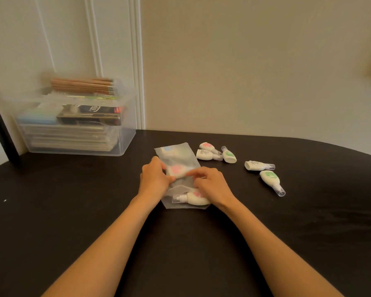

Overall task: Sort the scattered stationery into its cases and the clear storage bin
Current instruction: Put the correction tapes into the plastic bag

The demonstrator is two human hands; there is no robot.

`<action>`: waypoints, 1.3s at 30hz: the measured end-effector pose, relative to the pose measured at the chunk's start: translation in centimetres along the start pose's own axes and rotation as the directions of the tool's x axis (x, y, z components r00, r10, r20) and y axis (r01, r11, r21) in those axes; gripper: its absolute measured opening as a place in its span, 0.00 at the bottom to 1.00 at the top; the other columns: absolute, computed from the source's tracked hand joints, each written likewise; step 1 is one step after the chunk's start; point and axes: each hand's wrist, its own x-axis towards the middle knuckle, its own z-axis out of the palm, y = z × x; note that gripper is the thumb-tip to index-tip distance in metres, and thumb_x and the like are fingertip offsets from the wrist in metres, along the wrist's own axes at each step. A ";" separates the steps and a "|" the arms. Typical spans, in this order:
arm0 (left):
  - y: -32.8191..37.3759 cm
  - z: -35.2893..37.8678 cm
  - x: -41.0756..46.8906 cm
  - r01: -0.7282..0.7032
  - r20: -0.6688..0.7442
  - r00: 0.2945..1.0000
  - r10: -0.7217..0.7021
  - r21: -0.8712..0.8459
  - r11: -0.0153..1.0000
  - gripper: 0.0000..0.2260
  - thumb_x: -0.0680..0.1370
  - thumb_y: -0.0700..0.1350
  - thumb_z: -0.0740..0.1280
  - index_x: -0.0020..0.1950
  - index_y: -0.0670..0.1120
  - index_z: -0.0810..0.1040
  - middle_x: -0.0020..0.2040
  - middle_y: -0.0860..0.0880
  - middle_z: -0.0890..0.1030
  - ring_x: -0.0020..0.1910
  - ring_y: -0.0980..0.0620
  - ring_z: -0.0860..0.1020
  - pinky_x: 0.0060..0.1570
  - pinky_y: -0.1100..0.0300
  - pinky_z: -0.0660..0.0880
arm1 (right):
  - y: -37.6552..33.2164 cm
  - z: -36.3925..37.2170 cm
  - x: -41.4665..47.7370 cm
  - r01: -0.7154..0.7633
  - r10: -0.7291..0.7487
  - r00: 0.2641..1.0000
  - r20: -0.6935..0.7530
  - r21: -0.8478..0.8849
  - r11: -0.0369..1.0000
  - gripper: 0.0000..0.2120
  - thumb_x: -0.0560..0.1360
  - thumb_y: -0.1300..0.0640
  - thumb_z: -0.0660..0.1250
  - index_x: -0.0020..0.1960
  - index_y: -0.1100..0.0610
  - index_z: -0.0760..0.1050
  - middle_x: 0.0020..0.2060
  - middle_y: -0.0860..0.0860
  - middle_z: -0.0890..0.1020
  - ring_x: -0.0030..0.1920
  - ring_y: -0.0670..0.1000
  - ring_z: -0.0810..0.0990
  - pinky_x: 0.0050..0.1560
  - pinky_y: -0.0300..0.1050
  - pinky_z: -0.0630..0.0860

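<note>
A frosted plastic pouch (181,156) lies on the dark table (73,211) in front of me, with white correction tapes inside. My left hand (153,179) grips the pouch's left side. My right hand (210,185) pinches the pouch over a pink-labelled tape (176,170) inside it. Another pink-labelled tape (191,198) lies at the pouch's near end under my right palm. Several loose tapes lie to the right: a pink one (208,147), a white one (208,155), a green one (229,155), another white one (258,165) and a green one (271,181).
The clear storage bin (77,123) stands at the back left by the wall, filled with stacked cases and boxes. A bundle of pencils (81,85) lies across its top. The table's curved edge runs along the right.
</note>
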 end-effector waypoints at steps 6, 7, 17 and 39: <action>-0.4 -0.5 -0.2 -0.041 -0.065 0.997 0.039 -0.032 0.999 0.06 0.74 0.35 0.60 0.47 0.46 0.69 0.47 0.45 0.73 0.43 0.49 0.71 0.32 0.63 0.64 | -0.7 1.2 1.1 0.074 -0.064 0.996 0.064 -0.163 0.984 0.17 0.75 0.65 0.57 0.59 0.57 0.78 0.58 0.51 0.77 0.50 0.46 0.73 0.54 0.42 0.72; -0.5 -0.5 -0.3 -0.064 -0.072 0.995 0.064 0.007 0.998 0.06 0.75 0.35 0.59 0.45 0.45 0.72 0.48 0.44 0.74 0.43 0.49 0.71 0.34 0.62 0.66 | -0.7 1.5 1.3 0.107 -0.090 0.992 0.090 -0.212 0.971 0.17 0.76 0.65 0.57 0.61 0.56 0.77 0.58 0.52 0.75 0.51 0.46 0.72 0.55 0.41 0.70; 0.1 -0.6 -0.4 -0.156 0.106 0.986 0.127 0.344 0.926 0.17 0.79 0.41 0.58 0.67 0.50 0.72 0.62 0.42 0.73 0.58 0.42 0.73 0.48 0.54 0.70 | -1.0 1.4 2.4 0.077 -0.017 0.989 0.148 -0.409 0.909 0.18 0.78 0.61 0.56 0.67 0.61 0.68 0.68 0.52 0.68 0.64 0.52 0.69 0.61 0.42 0.63; -0.1 -2.1 -0.8 -0.164 -0.070 0.980 0.188 0.260 0.952 0.07 0.79 0.46 0.59 0.52 0.46 0.75 0.55 0.48 0.71 0.50 0.52 0.71 0.44 0.59 0.69 | 0.1 -0.8 0.3 -0.065 0.064 0.998 0.013 0.191 0.979 0.07 0.77 0.56 0.60 0.44 0.57 0.74 0.46 0.53 0.75 0.39 0.46 0.73 0.42 0.38 0.70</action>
